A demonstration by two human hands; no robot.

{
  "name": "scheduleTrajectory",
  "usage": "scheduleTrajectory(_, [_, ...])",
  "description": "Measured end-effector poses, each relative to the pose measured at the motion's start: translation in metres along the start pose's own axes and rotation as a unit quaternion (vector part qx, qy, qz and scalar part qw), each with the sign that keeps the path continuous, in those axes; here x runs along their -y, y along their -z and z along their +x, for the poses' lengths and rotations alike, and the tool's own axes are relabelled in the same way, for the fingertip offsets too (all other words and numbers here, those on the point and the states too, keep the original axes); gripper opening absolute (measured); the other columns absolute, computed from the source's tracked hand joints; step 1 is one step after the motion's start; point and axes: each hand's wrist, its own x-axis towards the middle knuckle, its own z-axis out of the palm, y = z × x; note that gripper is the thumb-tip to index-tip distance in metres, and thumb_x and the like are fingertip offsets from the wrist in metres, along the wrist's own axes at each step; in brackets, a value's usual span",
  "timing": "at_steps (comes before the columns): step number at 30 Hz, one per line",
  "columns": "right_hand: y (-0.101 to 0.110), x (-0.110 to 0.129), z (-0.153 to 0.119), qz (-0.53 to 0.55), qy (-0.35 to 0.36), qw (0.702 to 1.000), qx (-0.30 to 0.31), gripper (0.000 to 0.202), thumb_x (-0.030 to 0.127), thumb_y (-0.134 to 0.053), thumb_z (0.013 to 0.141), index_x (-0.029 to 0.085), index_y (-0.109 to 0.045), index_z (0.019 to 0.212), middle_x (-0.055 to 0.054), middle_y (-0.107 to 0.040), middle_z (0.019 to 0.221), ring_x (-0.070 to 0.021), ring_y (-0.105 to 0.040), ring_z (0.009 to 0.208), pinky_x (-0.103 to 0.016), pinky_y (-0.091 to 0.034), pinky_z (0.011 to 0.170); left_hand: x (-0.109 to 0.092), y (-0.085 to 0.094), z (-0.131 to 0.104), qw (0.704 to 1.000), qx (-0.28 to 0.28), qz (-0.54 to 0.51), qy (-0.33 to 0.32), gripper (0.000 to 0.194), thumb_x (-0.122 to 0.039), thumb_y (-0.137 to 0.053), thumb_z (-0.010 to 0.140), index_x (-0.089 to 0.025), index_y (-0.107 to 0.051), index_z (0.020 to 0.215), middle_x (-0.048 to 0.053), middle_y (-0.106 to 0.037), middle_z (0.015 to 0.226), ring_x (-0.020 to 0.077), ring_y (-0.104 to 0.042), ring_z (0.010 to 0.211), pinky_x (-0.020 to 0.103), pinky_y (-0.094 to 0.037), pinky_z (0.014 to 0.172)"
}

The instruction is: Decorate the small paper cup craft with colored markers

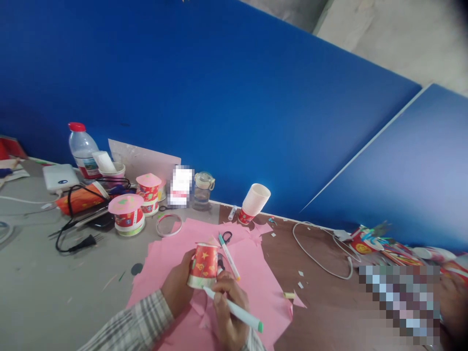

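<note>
My left hand (180, 282) is wrapped round the left side of a red paper cup (206, 265), upside down, with gold stars and clouds and a pale green band at its lower rim. In my right hand (231, 304) is a white marker (243, 314) with a green end, its tip at that green band. Pink paper sheets (256, 273) lie under both hands. Just beyond the cup lie another marker (229, 256), with a teal end and a yellow end, and scissors (227, 237), partly hidden by the cup and my hand.
Two decorated cups with pink paper tops (126, 207) stand at left, near a power plug (87, 242), a bottle (83, 153) and a power bank (60, 178). Behind are a glass jar (203, 190) and stacked white cups (256, 199). Another person's hand (453, 297) shows at far right.
</note>
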Motion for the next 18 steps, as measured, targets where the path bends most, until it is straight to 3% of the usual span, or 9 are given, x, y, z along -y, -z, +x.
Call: scheduleTrajectory(18, [0.0034,-0.0077,-0.0039,0.025,-0.049,0.998,0.007,0.024,0.034,-0.052,0.078,0.02,-0.064,0.063,0.002,-0.056,0.052,-0.0178,-0.053,0.043,-0.028,-0.044,0.044,0.0022,-0.001,0.0002,1.0,-0.005,0.013,-0.01,0.045,-0.023,-0.059,0.052,-0.024,-0.044,0.094,0.0,-0.072,0.064,0.0199,-0.064,0.055,0.025,-0.047,0.046])
